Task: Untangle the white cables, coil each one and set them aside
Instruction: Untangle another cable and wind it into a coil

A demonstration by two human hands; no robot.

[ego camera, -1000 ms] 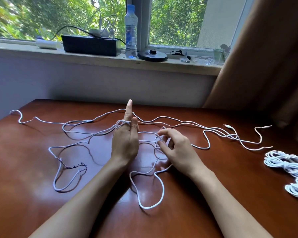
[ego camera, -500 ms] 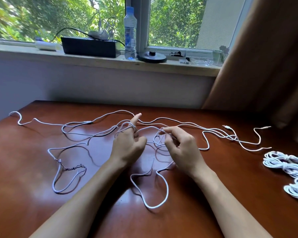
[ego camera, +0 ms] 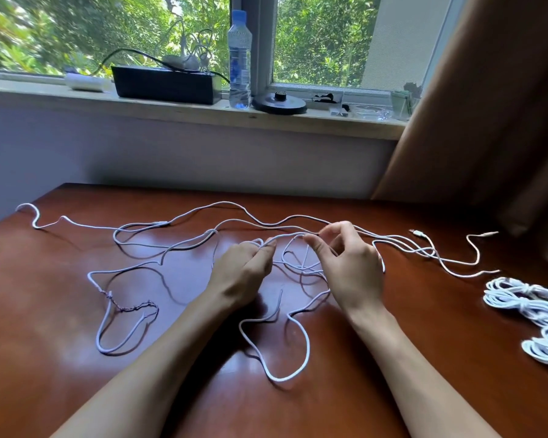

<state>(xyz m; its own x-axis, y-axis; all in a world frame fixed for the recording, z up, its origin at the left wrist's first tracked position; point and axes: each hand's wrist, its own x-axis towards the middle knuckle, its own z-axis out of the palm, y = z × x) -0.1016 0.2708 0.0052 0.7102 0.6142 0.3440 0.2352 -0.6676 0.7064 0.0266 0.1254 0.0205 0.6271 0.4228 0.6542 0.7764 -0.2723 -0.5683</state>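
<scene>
Pinching one strand of the white cables, the left hand and right hand hold it just above the counter. It runs side to side between them, with the tangled loops directly beneath, equally near both. Finished coils sit well to the right.
</scene>
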